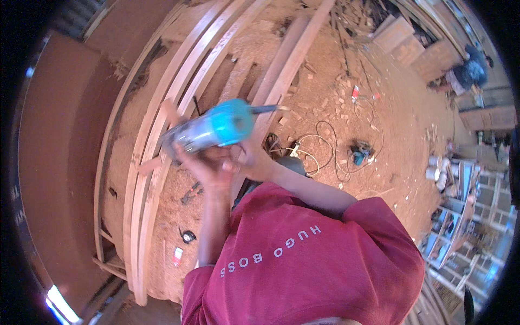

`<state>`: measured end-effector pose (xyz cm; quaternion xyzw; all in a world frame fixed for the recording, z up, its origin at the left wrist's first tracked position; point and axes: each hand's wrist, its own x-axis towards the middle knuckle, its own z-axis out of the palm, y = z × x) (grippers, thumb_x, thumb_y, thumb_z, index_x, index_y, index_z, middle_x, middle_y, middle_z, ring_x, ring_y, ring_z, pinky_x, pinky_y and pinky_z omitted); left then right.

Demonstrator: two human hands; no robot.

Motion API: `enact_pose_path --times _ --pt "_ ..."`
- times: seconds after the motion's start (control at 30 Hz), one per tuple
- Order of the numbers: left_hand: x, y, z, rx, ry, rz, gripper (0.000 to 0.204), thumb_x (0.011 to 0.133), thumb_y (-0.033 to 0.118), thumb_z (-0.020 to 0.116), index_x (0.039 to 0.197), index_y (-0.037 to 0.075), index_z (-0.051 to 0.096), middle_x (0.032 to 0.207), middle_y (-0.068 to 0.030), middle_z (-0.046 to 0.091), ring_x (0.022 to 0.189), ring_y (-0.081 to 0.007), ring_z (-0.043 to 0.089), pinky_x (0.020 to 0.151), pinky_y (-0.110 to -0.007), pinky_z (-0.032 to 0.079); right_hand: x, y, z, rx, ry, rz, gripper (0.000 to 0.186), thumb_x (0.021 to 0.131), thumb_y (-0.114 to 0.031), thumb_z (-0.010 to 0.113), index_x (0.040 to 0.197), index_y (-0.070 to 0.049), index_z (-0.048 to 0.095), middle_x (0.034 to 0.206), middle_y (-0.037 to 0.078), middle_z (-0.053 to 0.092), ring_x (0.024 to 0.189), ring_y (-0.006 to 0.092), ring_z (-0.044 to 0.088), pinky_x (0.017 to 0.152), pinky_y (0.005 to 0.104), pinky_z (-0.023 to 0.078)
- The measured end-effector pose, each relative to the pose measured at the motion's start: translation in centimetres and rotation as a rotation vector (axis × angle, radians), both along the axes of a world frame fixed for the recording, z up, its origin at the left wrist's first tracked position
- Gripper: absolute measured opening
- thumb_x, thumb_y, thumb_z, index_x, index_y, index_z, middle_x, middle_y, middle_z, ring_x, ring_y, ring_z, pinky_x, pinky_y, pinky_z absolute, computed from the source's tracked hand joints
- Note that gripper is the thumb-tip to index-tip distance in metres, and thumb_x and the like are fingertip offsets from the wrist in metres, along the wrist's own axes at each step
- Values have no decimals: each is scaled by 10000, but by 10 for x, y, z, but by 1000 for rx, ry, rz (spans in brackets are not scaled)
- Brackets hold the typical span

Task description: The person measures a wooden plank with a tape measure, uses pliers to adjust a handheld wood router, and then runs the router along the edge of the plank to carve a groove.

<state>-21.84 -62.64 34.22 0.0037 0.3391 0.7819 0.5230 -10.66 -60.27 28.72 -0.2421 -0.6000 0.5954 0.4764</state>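
A trim router (208, 129), with a turquoise cap, a silvery body and a dark base, is held up in front of me, slightly blurred. Its cord end points right; its base is at the left, above the long timbers. My left hand (203, 169) is closed around its lower side near the base. My right hand (253, 158) is closed against the underside by the turquoise cap, its fingers partly hidden. Under the router, long pale wooden beams (142, 216) run from near to far, with small wood pieces (150, 165) across them.
Another power tool (359, 154) lies on the sawdust-covered floor at right, beside a looped cable (333, 162). A black round object (188, 236) and a red-and-white container (177, 256) lie near left. A person (470, 73) bends over at far right. Brown boards (59, 157) stand at left.
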Motion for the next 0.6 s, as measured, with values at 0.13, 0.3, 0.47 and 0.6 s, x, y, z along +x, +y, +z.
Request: enact_pose_path --times 0.13,0.3,0.47,0.6 --pt "76 73 1 100 -139 -475 489 1023 469 492 1356 113 524 1310 -73 609 1221 -220 565 1059 -394 452 45 69 3 -272 84 -412 610 895 -333 755 1359 -18 516 1249 100 632 1193 233 588 1019 397 483" --pt "121 75 10 341 573 -1210 658 951 304 677 1479 0 429 1406 -140 565 1301 -227 530 1105 -388 406 146 128 -23 -689 717 -807 492 923 -486 667 1205 -90 591 1122 56 672 1063 212 635 941 399 526" --pt "64 112 5 516 311 -1566 585 931 278 701 1410 -8 524 1269 -154 659 1174 -239 629 1050 -380 452 264 171 -44 -559 1014 -927 519 929 -595 570 1154 -129 612 1103 55 684 1075 261 642 929 475 531" --pt "36 139 -72 -79 730 -1027 396 964 241 652 1271 -7 618 1107 -121 711 1033 -202 668 936 -336 509 359 184 -92 -463 1104 -963 590 911 -663 515 1160 -141 629 1135 65 683 1103 280 625 999 537 491"
